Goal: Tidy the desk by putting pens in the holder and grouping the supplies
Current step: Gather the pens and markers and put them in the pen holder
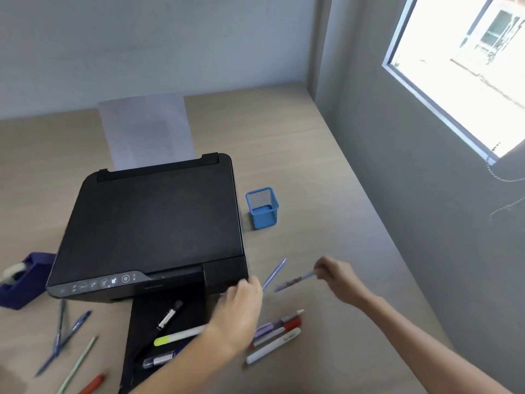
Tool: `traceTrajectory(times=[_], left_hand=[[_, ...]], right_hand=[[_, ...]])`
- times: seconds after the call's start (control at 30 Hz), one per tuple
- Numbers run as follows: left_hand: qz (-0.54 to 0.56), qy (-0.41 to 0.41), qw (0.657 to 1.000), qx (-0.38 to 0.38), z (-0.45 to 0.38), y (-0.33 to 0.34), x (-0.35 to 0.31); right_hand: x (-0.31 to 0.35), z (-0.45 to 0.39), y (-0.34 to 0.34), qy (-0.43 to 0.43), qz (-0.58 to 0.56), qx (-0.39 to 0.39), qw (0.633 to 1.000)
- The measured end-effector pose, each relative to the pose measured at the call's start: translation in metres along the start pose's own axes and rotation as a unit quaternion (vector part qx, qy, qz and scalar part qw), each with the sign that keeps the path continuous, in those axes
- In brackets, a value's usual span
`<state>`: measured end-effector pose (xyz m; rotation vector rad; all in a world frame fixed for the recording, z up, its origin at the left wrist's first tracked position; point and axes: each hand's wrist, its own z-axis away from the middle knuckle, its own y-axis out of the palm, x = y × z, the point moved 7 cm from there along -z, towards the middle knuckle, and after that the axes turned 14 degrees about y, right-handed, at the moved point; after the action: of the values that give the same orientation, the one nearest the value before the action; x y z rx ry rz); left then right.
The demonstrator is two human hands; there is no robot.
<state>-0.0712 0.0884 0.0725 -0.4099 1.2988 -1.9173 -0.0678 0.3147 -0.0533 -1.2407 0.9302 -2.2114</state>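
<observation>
Left hand (244, 302): over the worktop just right of the printer's front corner; grip clamped on a blue pen (274, 274) that slants up and away from the fingers, blurred.
Right hand (336, 275): raised right of the left hand; grip pinched on the end of a light blue pen (295, 281), which points left toward the other pen. The two pens are near each other; whether they touch, cannot tell.
Pen holder (262, 207): blue mesh, square, upright on the worktop just right of the printer, well beyond both hands. No pens visible inside.
Printer (153, 223): black, lid shut, centre of the worktop (298, 166); paper sheet (147, 129) standing up from the rear feed.
Output tray (167, 317): extended toward the camera, carrying a black marker (170, 315), a yellow-tipped highlighter (179, 335) and one more blue-and-clear pen (159, 361).
Loose group, right of the tray: purple, red and white pens (277, 334) side by side, partly under the left forearm.
Loose group, left of the tray: two blue pens (64, 335) crossing, a pale green pencil (78, 365), a red pen (92, 383) at the bottom edge.
Tape dispenser (21, 280): dark blue, left of the printer.
</observation>
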Motion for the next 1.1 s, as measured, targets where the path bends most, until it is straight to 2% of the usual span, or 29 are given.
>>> traceTrajectory(times=[0.1, 0.17, 0.27, 0.33, 0.47, 0.67, 0.77, 0.83, 0.87, 0.93, 1.0, 1.03, 1.1], left_hand=[[-0.011, 0.003, 0.994, -0.108, -0.015, -0.074, 0.014], [-0.011, -0.006, 0.988, -0.154, -0.04, -0.109, 0.028], [0.001, -0.043, 0.991, -0.13, -0.09, -0.129, 0.042], [0.015, -0.053, 0.994, -0.098, -0.124, -0.126, 0.045], [0.005, -0.051, 0.996, -0.071, -0.17, -0.109, 0.05], [-0.03, -0.035, 0.998, -0.053, -0.183, -0.085, 0.054], [-0.06, 0.011, 0.99, -0.128, -0.154, -0.093, 0.037], [-0.079, 0.094, 0.965, -0.232, -0.117, -0.087, 0.015], [-0.064, 0.14, 0.957, -0.244, -0.098, -0.072, 0.004], [0.001, 0.201, 0.964, -0.171, -0.066, -0.016, -0.01], [0.04, 0.201, 0.976, -0.069, -0.042, 0.048, -0.009], [0.054, 0.189, 0.98, -0.042, -0.035, 0.075, -0.004], [0.064, 0.161, 0.985, -0.003, -0.025, 0.117, 0.004]], right_hand=[[0.013, -0.017, -0.067, 0.027, -0.12, -0.137, 0.983], [0.033, -0.03, -0.096, 0.022, -0.193, -0.194, 0.961], [0.068, -0.051, -0.108, 0.012, -0.264, -0.232, 0.936], [0.093, -0.067, -0.102, 0.006, -0.262, -0.23, 0.937], [0.128, -0.095, -0.074, -0.011, -0.191, -0.196, 0.962], [0.132, -0.113, -0.047, -0.018, -0.127, -0.142, 0.981], [0.119, -0.1, -0.047, -0.015, -0.131, -0.131, 0.983], [0.103, -0.078, -0.043, -0.039, -0.106, -0.132, 0.985], [0.094, -0.064, -0.035, -0.061, -0.08, -0.111, 0.989], [0.071, -0.032, -0.005, -0.094, -0.011, -0.002, 0.996], [0.043, -0.003, 0.033, -0.092, 0.07, 0.12, 0.986], [0.029, 0.008, 0.048, -0.083, 0.098, 0.152, 0.98], [0.014, 0.023, 0.063, -0.075, 0.107, 0.162, 0.978]])
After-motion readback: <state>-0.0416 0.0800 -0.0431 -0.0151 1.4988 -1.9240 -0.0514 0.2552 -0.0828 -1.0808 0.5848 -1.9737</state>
